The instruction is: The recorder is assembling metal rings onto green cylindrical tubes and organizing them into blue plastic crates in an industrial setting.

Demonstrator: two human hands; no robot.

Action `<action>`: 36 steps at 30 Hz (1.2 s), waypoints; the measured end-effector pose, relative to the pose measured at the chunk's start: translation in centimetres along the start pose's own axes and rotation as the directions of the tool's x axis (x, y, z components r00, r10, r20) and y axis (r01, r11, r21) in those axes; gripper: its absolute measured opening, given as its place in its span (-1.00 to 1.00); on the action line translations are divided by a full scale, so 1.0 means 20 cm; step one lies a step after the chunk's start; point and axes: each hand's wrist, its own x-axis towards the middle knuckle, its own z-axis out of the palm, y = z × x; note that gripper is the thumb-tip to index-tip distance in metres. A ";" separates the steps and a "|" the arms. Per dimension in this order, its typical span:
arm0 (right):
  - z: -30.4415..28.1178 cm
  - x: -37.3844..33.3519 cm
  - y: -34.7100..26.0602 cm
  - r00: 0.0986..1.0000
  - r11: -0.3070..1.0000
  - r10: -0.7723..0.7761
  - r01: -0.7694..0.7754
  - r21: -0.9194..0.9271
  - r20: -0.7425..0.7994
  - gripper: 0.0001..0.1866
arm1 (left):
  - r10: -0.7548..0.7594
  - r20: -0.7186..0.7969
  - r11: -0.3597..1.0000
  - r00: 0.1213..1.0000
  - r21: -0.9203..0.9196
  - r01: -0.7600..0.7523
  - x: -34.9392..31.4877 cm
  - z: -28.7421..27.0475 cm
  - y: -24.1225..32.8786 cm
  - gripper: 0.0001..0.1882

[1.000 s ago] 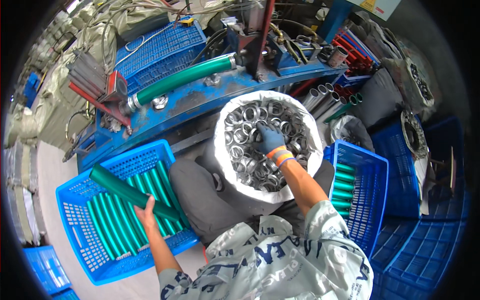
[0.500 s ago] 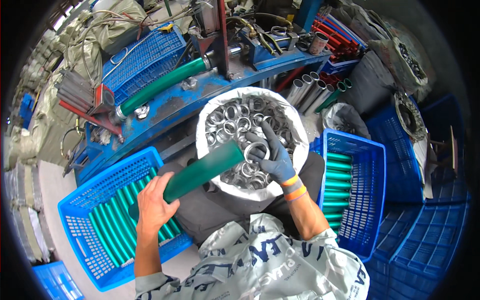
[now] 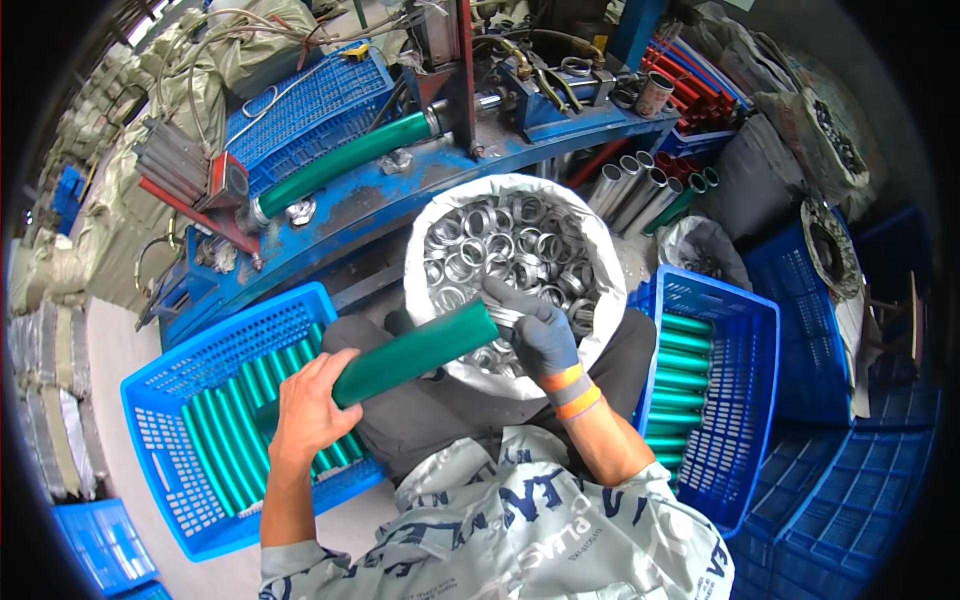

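My bare left hand (image 3: 312, 405) is wrapped round a green tube (image 3: 415, 350), which slants up to the right over my lap. In a grey-blue glove, my right hand (image 3: 540, 335) pinches a silver metal ring (image 3: 506, 316) close to the tube's upper end. Part of the ring is behind my fingers, and I cannot tell whether it touches the tube. Both hands are above the near side of a white sack (image 3: 418, 240) full of similar loose rings (image 3: 500, 243).
Blue crates of green tubes stand left (image 3: 150, 400) and right (image 3: 745, 400). Beyond the sack runs a blue metal bench (image 3: 350, 215) with another green tube (image 3: 350, 160) clamped on it. Silver pipes (image 3: 640, 190) stand right of the sack, beside a smaller bag (image 3: 700, 245).
My right hand has turned and closed round the ring, bringing it near the tube's end. The tube is slightly lower and farther right in view. My left hand keeps its grip.
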 end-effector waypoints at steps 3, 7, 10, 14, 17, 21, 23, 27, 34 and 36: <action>0.00 -0.02 -0.02 0.998 0.963 -0.001 0.018 -0.268 0.065 -0.62 | -0.031 -0.004 0.999 1.000 -0.025 0.031 -0.03 0.02 -0.02 -0.31; 0.14 -0.04 -0.14 0.995 0.857 -0.012 0.059 -0.511 0.095 -0.59 | -0.055 -0.002 0.997 0.998 -0.062 0.055 -0.05 0.08 -0.04 -0.33; 0.13 -0.05 -0.12 1.000 0.937 -0.025 0.028 -0.348 0.013 -0.06 | -0.110 0.009 0.987 0.994 -0.113 0.111 -0.08 0.15 -0.09 -0.33; 0.18 -0.05 -0.22 0.992 0.877 -0.104 0.060 -0.478 -0.067 0.42 | -0.281 0.009 0.936 0.960 -0.219 0.276 -0.18 0.24 -0.19 -0.29; 0.21 -0.05 -0.24 0.989 0.888 -0.149 0.130 -0.441 -0.008 0.48 | -0.325 0.012 0.913 0.946 -0.256 0.317 -0.23 0.30 -0.24 -0.25; 0.23 -0.05 -0.28 0.973 0.759 -0.229 0.204 -0.619 0.039 0.64 | -0.313 0.021 0.917 0.949 -0.254 0.308 -0.23 0.35 -0.24 -0.23; 0.24 -0.06 -0.27 0.967 0.760 -0.255 0.219 -0.611 0.030 0.68 | -0.306 0.036 0.914 0.951 -0.266 0.305 -0.22 0.36 -0.22 -0.23; 0.26 -0.05 -0.29 0.974 0.772 -0.222 0.205 -0.602 0.047 0.62 | -0.259 0.030 0.920 0.966 -0.296 0.256 -0.21 0.35 -0.18 -0.25; 0.14 -0.04 -0.17 0.998 0.970 0.059 -0.053 -0.236 0.019 0.10 | -0.147 0.063 0.970 0.987 -0.187 0.156 -0.15 0.21 0.02 -0.36; 0.13 -0.06 -0.16 0.994 0.975 0.105 -0.096 -0.200 0.036 0.12 | -0.103 0.051 0.981 0.993 -0.157 0.110 -0.13 0.17 0.04 -0.35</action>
